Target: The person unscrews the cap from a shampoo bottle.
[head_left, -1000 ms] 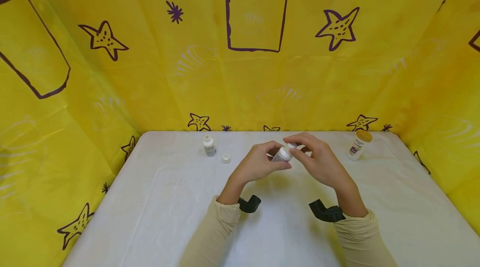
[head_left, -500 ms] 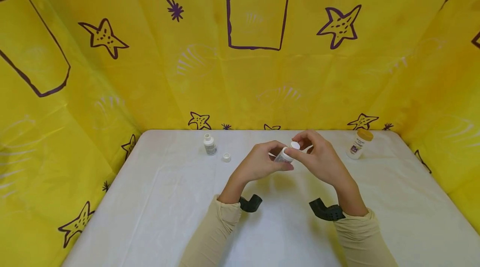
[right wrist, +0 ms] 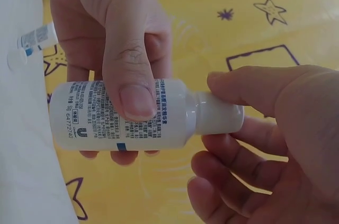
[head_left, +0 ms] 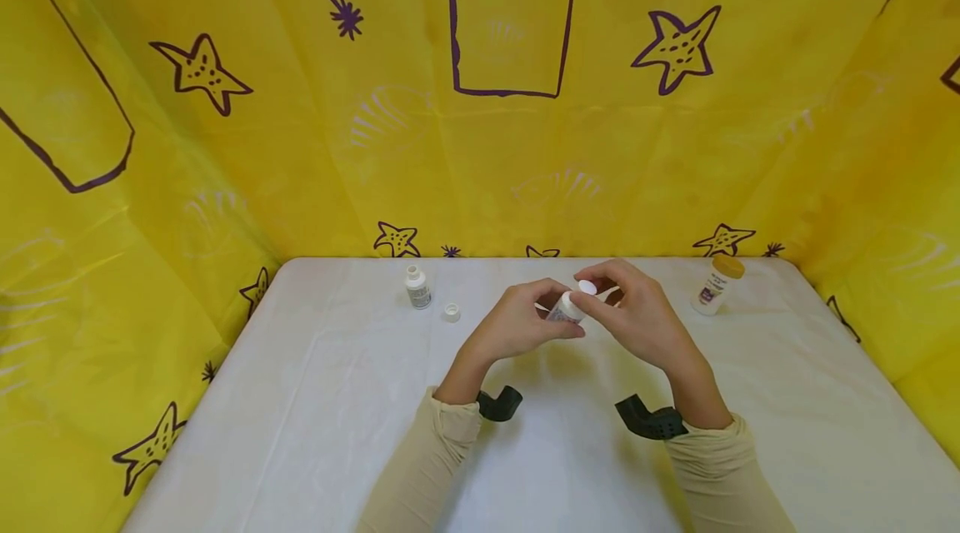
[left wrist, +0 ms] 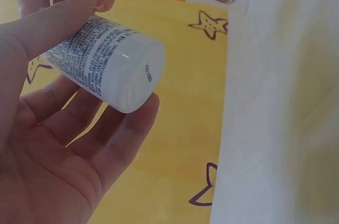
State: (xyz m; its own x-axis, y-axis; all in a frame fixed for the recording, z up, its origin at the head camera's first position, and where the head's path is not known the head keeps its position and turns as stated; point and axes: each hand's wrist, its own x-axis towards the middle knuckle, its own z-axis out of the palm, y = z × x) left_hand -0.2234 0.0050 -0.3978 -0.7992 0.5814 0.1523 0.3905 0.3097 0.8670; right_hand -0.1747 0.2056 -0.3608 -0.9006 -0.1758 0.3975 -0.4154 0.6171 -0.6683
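Note:
My left hand (head_left: 517, 321) grips a small white bottle (right wrist: 175, 107) with printed text, thumb on one side and fingers on the other. The bottle is held tilted above the table, its base (left wrist: 140, 78) facing the left wrist camera. At its other end, my right hand (head_left: 633, 312) pinches the white cap (right wrist: 222, 113) between thumb and fingers. The cap sits at the bottle's neck. In the head view, the cap's round top shows between the right thumb and index finger.
Left of the hands, an uncapped white bottle (head_left: 417, 289) stands on the white-covered table (head_left: 337, 416). A loose white cap (head_left: 452, 313) lies beside it. At the right stands a white bottle with an orange lid (head_left: 717, 287). A yellow patterned curtain (head_left: 480, 166) encloses the table's back and sides.
My right thumb and fingers have shifted round the cap, leaving its top more in sight than a second ago. My left hand has kept its grip on the bottle.

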